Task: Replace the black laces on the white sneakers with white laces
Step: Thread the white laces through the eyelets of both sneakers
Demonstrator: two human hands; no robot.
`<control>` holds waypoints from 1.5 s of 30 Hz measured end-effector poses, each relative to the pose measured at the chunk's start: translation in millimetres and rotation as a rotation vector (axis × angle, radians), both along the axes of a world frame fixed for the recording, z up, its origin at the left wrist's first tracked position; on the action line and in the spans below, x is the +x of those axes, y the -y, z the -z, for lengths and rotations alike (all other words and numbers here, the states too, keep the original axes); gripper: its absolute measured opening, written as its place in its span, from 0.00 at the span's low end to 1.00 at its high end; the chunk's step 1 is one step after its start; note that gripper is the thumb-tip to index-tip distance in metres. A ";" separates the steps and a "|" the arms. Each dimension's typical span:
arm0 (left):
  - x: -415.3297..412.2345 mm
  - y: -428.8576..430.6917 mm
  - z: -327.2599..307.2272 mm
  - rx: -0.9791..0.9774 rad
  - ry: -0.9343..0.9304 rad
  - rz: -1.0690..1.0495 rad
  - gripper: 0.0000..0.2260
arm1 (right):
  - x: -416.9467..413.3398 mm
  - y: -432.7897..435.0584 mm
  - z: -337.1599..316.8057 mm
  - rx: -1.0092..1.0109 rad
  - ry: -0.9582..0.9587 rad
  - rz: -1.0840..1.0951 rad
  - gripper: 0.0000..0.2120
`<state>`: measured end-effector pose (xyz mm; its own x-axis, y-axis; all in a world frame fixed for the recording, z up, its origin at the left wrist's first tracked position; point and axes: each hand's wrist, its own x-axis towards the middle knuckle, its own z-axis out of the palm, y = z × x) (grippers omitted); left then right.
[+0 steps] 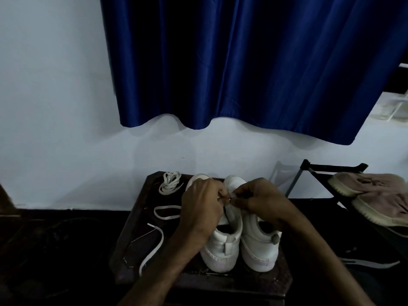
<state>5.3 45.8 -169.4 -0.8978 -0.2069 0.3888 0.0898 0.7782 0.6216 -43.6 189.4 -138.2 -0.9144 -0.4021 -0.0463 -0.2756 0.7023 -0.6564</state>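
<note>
Two white sneakers stand side by side on a dark wooden stool, heels toward me: the left sneaker and the right sneaker. My left hand and my right hand meet over the left sneaker's lacing area, each pinching a thin white lace end between fingertips. A loose white lace trails across the stool's left side. A bundled white lace lies at the stool's back left. No black lace is clearly visible.
A blue curtain hangs on the white wall behind. At the right, a black rack carries a pair of pinkish-brown shoes. Dark floor surrounds the stool.
</note>
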 end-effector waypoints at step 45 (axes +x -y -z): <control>31.0 39.0 5.0 0.070 -0.096 0.179 0.17 | 91.9 15.3 38.6 0.144 -0.149 0.074 0.05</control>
<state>36.2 6.7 -174.5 -0.8822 -0.0771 0.4645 0.2840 0.6997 0.6556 48.3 174.1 -176.8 -0.9421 -0.3330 0.0393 -0.3065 0.8078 -0.5035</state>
